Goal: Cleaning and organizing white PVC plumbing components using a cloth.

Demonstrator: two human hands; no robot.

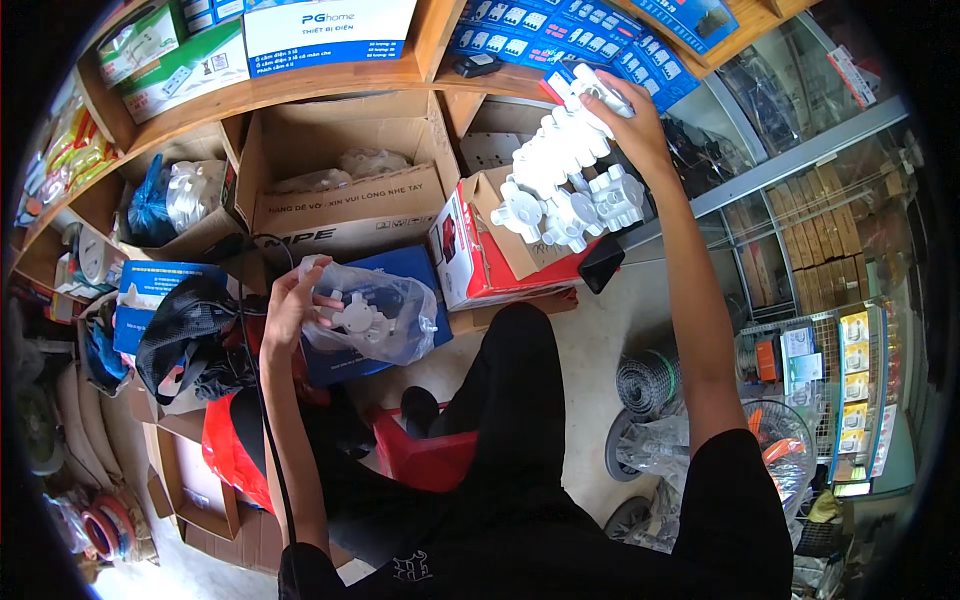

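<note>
My left hand (288, 304) grips the edge of a clear plastic bag (412, 319). Inside the bag lie a few round white plastic conduit junction boxes (364, 316). Up at the right, my right hand (630, 116) has its fingers around a white plastic fitting (592, 84) at the top of a heap. That heap is several white junction boxes (555, 154) with short pipe stubs, stacked over an opened red and white cardboard box (517, 277). Glare washes out part of the heap. Beneath the bag sits a blue box (375, 367).
A large open carton (352, 199) stands below a wooden shelf (315, 82) holding product boxes. A black mesh bag (187, 330) and a hanging black cable (255, 375) are on the left. A red plastic stool (427, 457) is by my legs. Rolled black mesh (646, 382) and a fan (780, 442) stand right.
</note>
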